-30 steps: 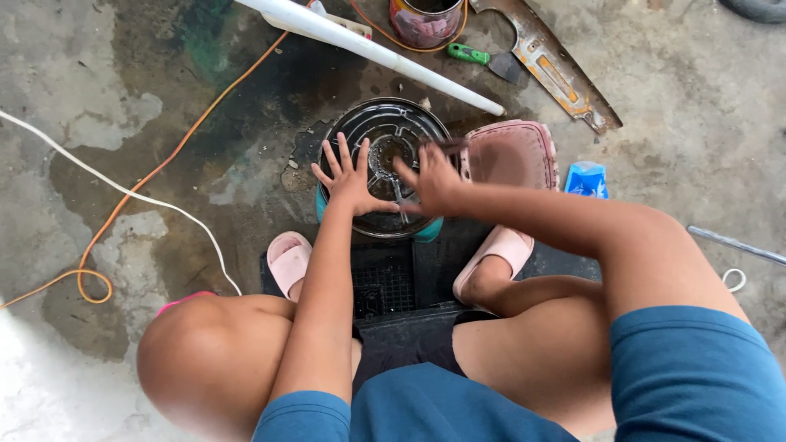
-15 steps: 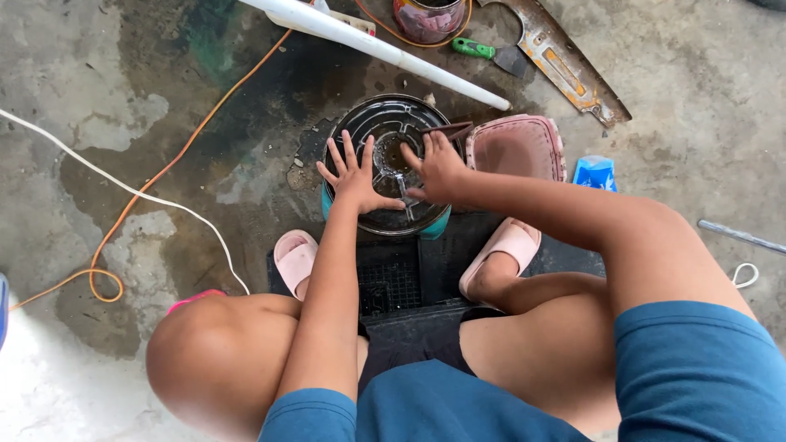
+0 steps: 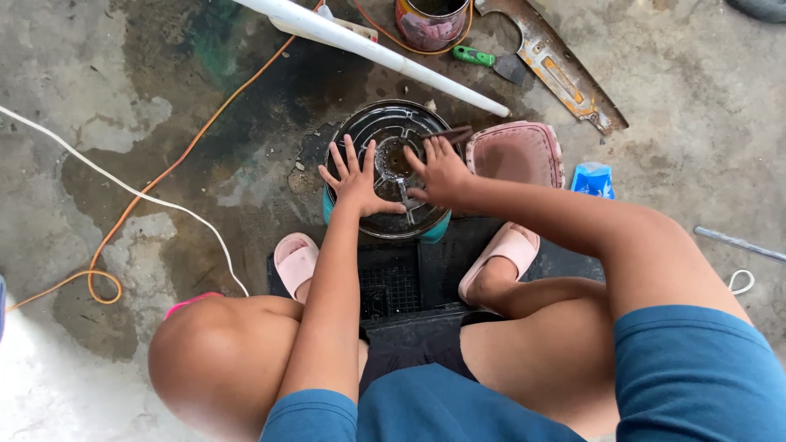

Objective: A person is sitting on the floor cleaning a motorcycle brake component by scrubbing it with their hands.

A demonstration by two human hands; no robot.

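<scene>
Left hand [image 3: 354, 182] splayed flat on round dark grille [image 3: 385, 131], right hand [image 3: 438, 168] gripping a small tool [image 3: 453, 134] over its centre

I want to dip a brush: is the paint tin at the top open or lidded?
Open: the paint tin shows a bare rim and dark inside, with no lid on it.

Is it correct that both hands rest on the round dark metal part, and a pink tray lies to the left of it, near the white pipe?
Not quite. The left hand and right hand do rest on the round dark metal part, but the pink tray lies to its right, not its left, as the head view shows. The white pipe runs just above both.
</scene>
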